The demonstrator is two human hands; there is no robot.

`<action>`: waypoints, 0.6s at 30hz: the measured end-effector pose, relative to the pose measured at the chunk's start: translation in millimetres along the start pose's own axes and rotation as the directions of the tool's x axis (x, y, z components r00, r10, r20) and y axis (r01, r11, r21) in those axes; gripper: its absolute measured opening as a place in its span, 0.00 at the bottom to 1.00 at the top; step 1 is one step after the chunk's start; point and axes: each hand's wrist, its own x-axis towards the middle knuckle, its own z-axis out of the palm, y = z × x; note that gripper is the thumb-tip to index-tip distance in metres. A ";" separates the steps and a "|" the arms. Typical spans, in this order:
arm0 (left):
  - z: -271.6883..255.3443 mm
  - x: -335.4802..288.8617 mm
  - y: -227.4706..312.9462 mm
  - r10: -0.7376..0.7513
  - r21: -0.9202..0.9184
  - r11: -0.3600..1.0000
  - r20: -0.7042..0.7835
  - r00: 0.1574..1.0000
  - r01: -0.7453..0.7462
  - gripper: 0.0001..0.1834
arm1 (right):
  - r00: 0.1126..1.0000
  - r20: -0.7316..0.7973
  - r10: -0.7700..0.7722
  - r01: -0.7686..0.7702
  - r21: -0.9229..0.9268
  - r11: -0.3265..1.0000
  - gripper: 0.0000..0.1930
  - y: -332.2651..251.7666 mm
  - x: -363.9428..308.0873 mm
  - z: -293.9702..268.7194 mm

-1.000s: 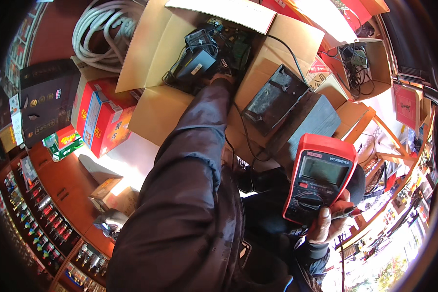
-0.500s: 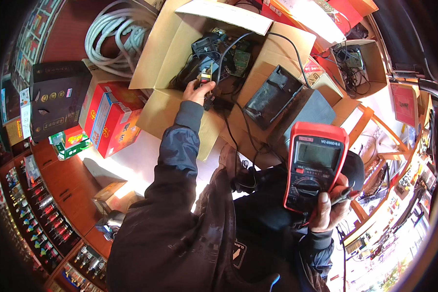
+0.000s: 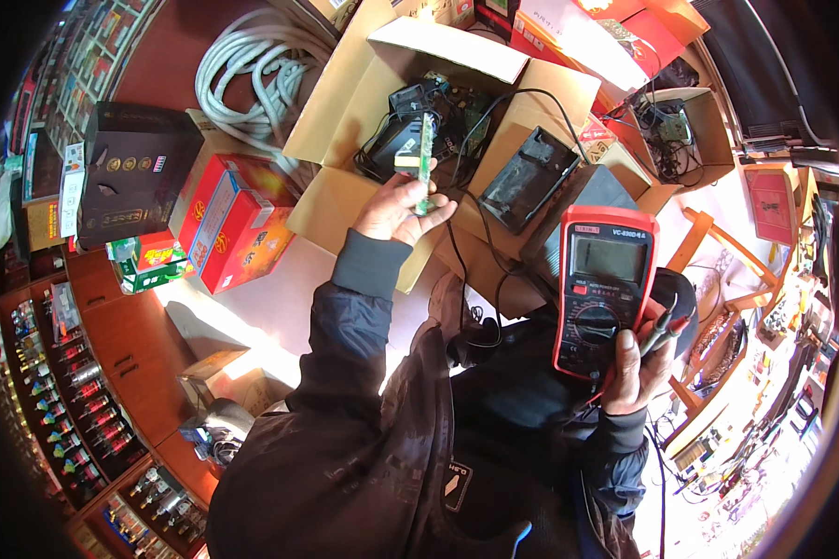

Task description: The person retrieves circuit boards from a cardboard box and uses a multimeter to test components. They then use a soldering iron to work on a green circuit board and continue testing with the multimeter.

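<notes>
My left hand (image 3: 397,211) is closed on a green circuit board (image 3: 426,163), pinched between thumb and fingers and seen nearly edge-on. A pale yellow block-shaped part (image 3: 406,163) sticks out from its side. Below the board stands an open cardboard box (image 3: 340,130) with black casings, cables and boards (image 3: 457,116) inside. Gripped in my right hand (image 3: 639,371) is a red and dark grey multimeter (image 3: 605,289), its screen and dial facing up. The same hand holds test probes (image 3: 664,328) beside the meter, with red and dark parts showing.
A black plastic casing (image 3: 531,179) lies on the box's right side. Another carton (image 3: 704,172) with cables stands at far right. Red boxes (image 3: 238,224), a black box (image 3: 126,177) and a coiled grey hose (image 3: 252,88) are at left. A wooden frame (image 3: 732,247) stands at right.
My left hand has drawn back from the box with the circuit board, which now shows green and nearly edge-on. The multimeter stays in my right hand, slightly higher in view. The view has shifted a little.
</notes>
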 end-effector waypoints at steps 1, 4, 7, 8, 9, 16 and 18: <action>7.8 -2.6 -5.6 0.054 0.076 0.996 -0.021 0.998 -0.052 0.32 | 1.000 0.001 0.000 0.000 -0.004 1.000 0.22 -0.2 -1.0 -0.5; 32.5 -3.7 -20.9 0.128 0.315 0.945 -0.096 0.987 -0.092 0.34 | 1.000 0.011 -0.014 0.014 -0.007 1.000 0.22 -1.5 -2.8 -3.0; 61.0 -2.1 -39.0 0.467 0.782 0.520 0.076 0.881 -0.343 0.43 | 0.999 -0.001 -0.047 0.047 0.008 0.999 0.21 -2.5 -6.1 -4.5; 67.4 -5.0 -38.4 0.592 0.918 -0.014 0.328 0.736 -0.397 0.47 | 0.999 -0.001 -0.049 0.049 -0.015 0.999 0.20 -2.7 -7.3 -5.9; 74.7 -6.3 -40.4 0.605 0.913 -0.098 0.371 0.704 -0.396 0.48 | 0.999 -0.024 -0.036 0.036 -0.022 0.999 0.20 -2.9 -9.7 -6.5; 106.0 -19.3 -49.0 0.609 0.861 -0.177 0.476 0.634 -0.476 0.50 | 0.984 -0.138 -0.109 0.111 0.003 0.994 0.17 3.8 -25.3 -20.0; 110.6 -25.9 -52.0 0.603 0.845 -0.159 0.493 0.627 -0.511 0.50 | 0.980 -0.165 -0.109 0.118 0.048 0.992 0.17 4.9 -31.0 -25.9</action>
